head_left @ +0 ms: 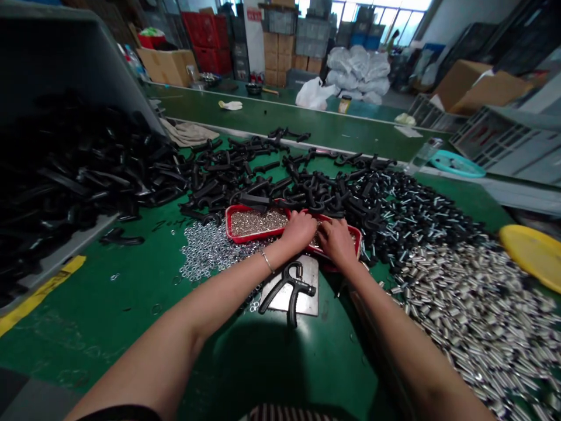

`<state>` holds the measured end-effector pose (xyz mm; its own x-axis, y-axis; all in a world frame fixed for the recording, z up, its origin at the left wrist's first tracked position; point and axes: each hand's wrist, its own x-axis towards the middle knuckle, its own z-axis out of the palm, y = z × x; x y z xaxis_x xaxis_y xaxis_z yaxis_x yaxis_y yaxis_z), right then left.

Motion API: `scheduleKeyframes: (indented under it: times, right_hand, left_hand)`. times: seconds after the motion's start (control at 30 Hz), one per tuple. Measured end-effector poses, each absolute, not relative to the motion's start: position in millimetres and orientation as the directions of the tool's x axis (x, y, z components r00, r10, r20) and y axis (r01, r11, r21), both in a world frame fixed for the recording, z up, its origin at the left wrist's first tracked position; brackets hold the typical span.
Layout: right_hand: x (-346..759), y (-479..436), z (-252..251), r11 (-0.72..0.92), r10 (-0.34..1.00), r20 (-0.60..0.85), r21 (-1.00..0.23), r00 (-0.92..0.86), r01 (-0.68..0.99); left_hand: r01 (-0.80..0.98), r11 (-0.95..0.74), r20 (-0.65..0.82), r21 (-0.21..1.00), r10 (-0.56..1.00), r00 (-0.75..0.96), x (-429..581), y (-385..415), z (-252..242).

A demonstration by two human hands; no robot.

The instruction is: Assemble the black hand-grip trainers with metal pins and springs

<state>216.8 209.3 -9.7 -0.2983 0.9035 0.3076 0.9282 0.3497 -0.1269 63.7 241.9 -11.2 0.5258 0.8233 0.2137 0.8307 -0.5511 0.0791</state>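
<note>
Rt. red tray [359, 240] holds sm., shiny metal pcs. [315, 239]

The grip [294, 298], black and V-shaped with a metal coil, lies on a metal plate [311, 305], handles spread toward the near side. Just beyond, the red left tray [252, 238] holds small shiny bits [258, 222]; the red right tray [358, 241], partly hidden, holds similar bits.

Left hand [300, 229], right hand [337, 241]: fingertips hidden, can't tell what they hold. Bits [258, 222] too small to identify. Bin [129, 76] cut off at left edge, yellow disc [534, 256] at right, metal cylinders [482, 316] at right and bottom. Background person [393, 40] blurred.
</note>
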Motion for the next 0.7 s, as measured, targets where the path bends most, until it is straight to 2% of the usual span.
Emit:
scheduleKeyframes:
  times: [0.1, 0.2, 0.3, 0.4, 0.47, 0.57, 0.63, 0.7]
  right_hand:
    - [216.0, 210.5, -15.2, 0.332, 0.904, 0.355, -0.234, -0.238, 0.914]
    - [215.2, 212.8, -16.3, 0.299, 0.915, 0.368, -0.344, -0.166, 0.89]
    - [216.9, 207.2, -8.4, 0.387, 0.878, 0.433, -0.396, -0.203, 0.833]
    - [219.0, 182.4, 2.6, 0.471, 0.855, 0.457, -0.489, -0.244, 0.734]
    - [218.0, 157.2, 5.4, 0.437, 0.895, 0.37, -0.61, -0.249, 0.661]
    - [211.4, 123.9, -0.8, 0.211, 0.966, 0.087, -0.807, -0.243, 0.551]
    - [204.7, 113.8, -8.8, 0.04, 0.972, -0.081, -0.866, -0.219, 0.498]
    - [198.0, 113.8, -16.6, -0.037, 0.969, -0.152, -0.869, -0.196, 0.493]
  left_hand:
    - [0.855, -0.497, 0.3, 0.15, 0.847, 0.439, 63.7, 237.7, -17.3]
    - [0.828, -0.481, 0.359, 0.289, 0.856, 0.372, 63.6, 234.4, -17.0]
    - [0.716, -0.422, 0.375, 0.556, 0.896, 0.237, 56.4, 223.9, -9.1]
    - [0.485, -0.32, 0.316, 0.814, 0.944, 0.091, 35.7, 193.7, -2.5]
    - [0.353, -0.233, 0.226, 0.906, 0.972, 0.06, 17.0, 163.4, -4.3]
    - [0.324, -0.131, 0.101, 0.937, 0.989, 0.109, -5.3, 118.4, -16.1]
    - [0.41, -0.187, 0.135, 0.893, 0.979, 0.153, -10.8, 99.2, -25.4]
    - [0.504, -0.273, 0.207, 0.82, 0.961, 0.184, -9.7, 91.7, -32.1]
